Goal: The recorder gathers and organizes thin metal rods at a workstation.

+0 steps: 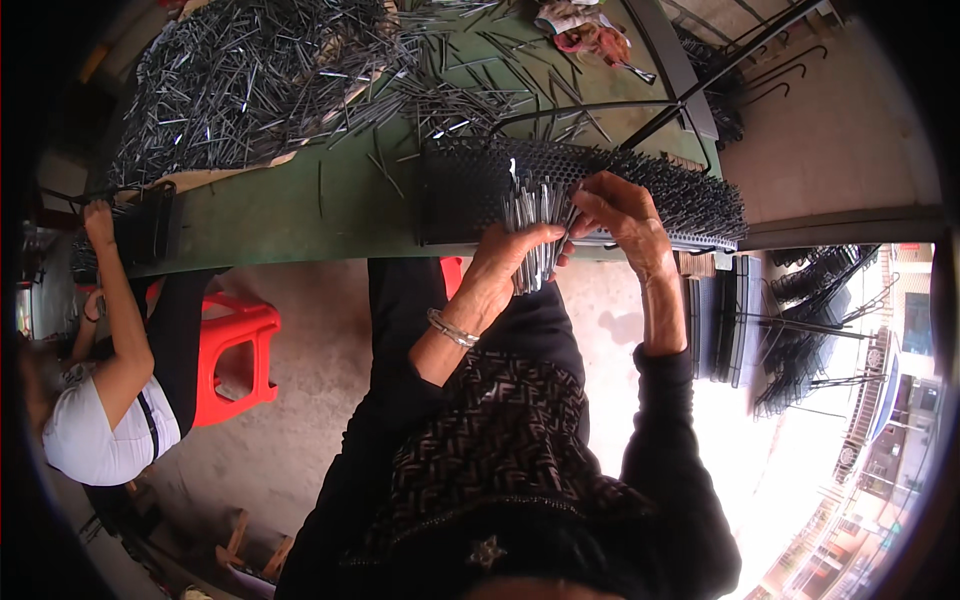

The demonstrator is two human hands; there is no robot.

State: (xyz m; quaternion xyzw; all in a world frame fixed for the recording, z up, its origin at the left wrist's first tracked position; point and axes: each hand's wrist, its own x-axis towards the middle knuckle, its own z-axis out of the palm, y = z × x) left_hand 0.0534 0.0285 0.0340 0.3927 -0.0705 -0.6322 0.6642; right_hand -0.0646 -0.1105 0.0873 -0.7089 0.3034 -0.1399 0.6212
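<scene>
My left hand [497, 268] is closed round a bundle of thin metal rods [533, 215], which stand roughly upright in its grip. Close beside it, my right hand [622, 212] has its thumb and fingers pinched together at the right side of the bundle, on what looks like a single rod; the fingertips partly hide it. Just beyond both hands lies a black perforated rack [465, 185]. Its right part is packed with upright dark rods [670, 195], while bare holes show on its left part.
A large heap of loose rods [250, 80] covers the far left of the green table [300, 215]. Crumpled cloth [592, 38] lies at the back. Black bars [660, 120] cross above the rack. A co-worker [115, 420] sits at left near a red stool [235, 355]. Loaded racks [815, 320] hang at right.
</scene>
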